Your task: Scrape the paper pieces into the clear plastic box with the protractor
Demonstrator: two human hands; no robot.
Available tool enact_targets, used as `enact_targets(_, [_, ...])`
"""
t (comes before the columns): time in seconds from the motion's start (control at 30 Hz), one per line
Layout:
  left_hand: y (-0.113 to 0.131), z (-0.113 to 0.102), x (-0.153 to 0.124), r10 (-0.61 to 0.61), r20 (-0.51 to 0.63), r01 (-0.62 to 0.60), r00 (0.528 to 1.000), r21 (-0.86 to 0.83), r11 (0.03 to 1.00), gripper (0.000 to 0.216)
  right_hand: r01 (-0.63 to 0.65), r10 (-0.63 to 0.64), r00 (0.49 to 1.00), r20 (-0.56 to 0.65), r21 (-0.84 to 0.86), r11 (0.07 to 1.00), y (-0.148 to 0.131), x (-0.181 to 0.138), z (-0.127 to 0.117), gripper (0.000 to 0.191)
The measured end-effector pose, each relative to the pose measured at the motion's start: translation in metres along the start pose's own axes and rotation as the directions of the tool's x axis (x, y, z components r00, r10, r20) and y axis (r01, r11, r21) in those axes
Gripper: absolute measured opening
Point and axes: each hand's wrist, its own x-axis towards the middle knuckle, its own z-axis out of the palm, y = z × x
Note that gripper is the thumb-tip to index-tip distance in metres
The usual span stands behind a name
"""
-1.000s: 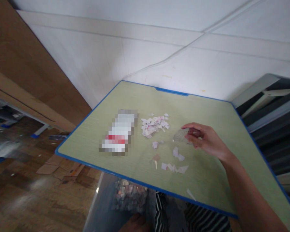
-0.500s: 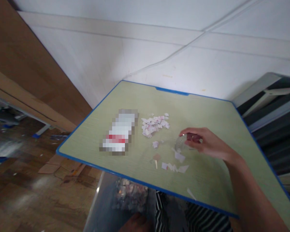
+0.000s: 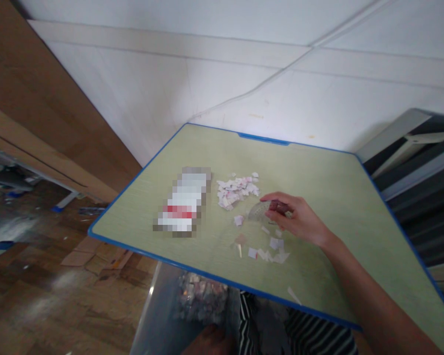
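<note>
My right hand (image 3: 298,217) is closed over the middle of the table, its thumb and fingers pinching a clear protractor (image 3: 258,211) with a rounded edge and fine markings. A dark red patch (image 3: 279,207) shows between the fingers; its kind is unclear. Left of the protractor lies a small scrap of paper (image 3: 239,220), and beyond it a heap of torn white and pinkish paper bits (image 3: 237,190). More loose scraps (image 3: 277,243) lie below the hand. What seems to be my left hand (image 3: 209,340) is dark and cut off at the bottom edge, its fingers unclear.
A blurred-out white rectangular item with a red band (image 3: 181,202) lies on the left of the green, blue-edged table (image 3: 307,172). Beneath the front edge, a bin (image 3: 153,296) holds a bundle of small pieces (image 3: 203,296). A white wall (image 3: 225,74) stands behind.
My right hand has moved left with the protractor, toward the single scrap beside the heap. Several scraps that it partly covered now show more fully.
</note>
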Motion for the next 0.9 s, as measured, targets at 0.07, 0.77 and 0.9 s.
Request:
enact_targets(0.07, [-0.001, 0.002, 0.000, -0.011, 0.004, 0.011, 1.000, 0.010, 1.000, 0.003, 0.014, -0.014, 1.000, -0.001, -0.039, 0.999, 0.000, 0.000, 0.001, 0.025])
enact_targets(0.77, [-0.005, 0.015, -0.008, -0.007, 0.007, 0.007, 1.000, 0.012, 1.000, 0.001, 0.019, -0.025, 0.998, 0.062, 0.098, 0.995, -0.004, -0.002, 0.014, 0.024])
enact_targets(0.9, [-0.003, 0.014, -0.005, -0.016, -0.008, 0.016, 1.000, 0.003, 1.000, 0.006, 0.075, -0.075, 0.995, 0.064, 0.005, 0.997, -0.005, -0.002, 0.017, 0.023])
